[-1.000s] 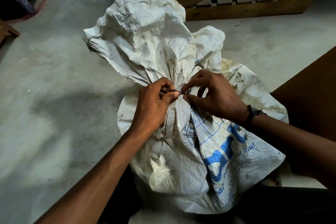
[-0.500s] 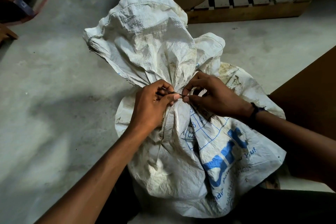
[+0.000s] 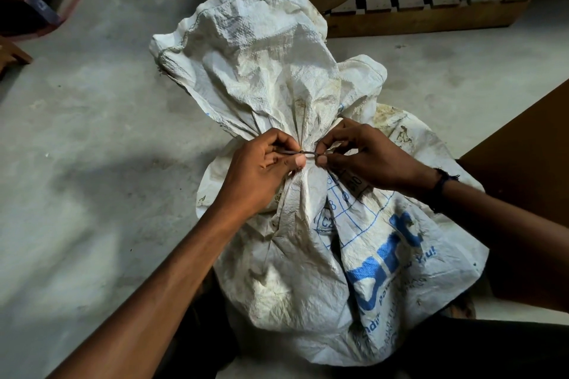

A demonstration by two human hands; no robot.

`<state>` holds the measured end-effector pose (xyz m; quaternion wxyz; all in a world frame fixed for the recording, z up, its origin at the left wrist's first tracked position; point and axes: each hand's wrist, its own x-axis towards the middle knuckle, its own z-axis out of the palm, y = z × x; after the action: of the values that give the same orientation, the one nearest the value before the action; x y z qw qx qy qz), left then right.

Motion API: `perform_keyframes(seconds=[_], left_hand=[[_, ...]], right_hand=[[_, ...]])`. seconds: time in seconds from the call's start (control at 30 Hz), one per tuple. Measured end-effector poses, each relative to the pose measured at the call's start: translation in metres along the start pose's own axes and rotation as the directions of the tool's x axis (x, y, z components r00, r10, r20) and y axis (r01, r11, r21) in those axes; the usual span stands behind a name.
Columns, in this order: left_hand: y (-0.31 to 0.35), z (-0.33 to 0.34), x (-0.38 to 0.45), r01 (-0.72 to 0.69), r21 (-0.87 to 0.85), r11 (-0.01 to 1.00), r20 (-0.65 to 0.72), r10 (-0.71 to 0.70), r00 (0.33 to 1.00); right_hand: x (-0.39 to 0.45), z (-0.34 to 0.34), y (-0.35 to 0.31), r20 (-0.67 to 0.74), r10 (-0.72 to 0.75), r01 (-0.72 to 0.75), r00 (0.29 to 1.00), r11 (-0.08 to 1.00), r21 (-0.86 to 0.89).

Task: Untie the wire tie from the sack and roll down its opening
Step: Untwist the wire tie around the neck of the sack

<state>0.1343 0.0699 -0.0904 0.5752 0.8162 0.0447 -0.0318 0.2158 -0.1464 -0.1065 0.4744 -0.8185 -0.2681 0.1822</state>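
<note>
wire tie (image 3: 303,153): thin dark strand around the gathered neck of the sack, still fastened, though the twist itself is too small to make out. sack (image 3: 295,243): white woven, soiled, blue print, standing on the concrete floor (image 3: 92,163), loose top flared above the neck. left hand (image 3: 258,175): thumb and fingers pinching one end of the tie. right hand (image 3: 366,157): pinching the other end; dark band at the wrist. wooden pallet (image 3: 431,6): beyond the sack.
</note>
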Motion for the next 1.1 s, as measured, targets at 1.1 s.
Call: perform_keyframes(seconds=[1.1], left_hand=[[0.009, 0.007, -0.003, -0.016, 0.154, 0.988, -0.068, 0.027, 0.997]], right_hand=[[-0.003, 0.003, -0.012, 0.125, 0.027, -0.024, 0.992, 0.999, -0.025]])
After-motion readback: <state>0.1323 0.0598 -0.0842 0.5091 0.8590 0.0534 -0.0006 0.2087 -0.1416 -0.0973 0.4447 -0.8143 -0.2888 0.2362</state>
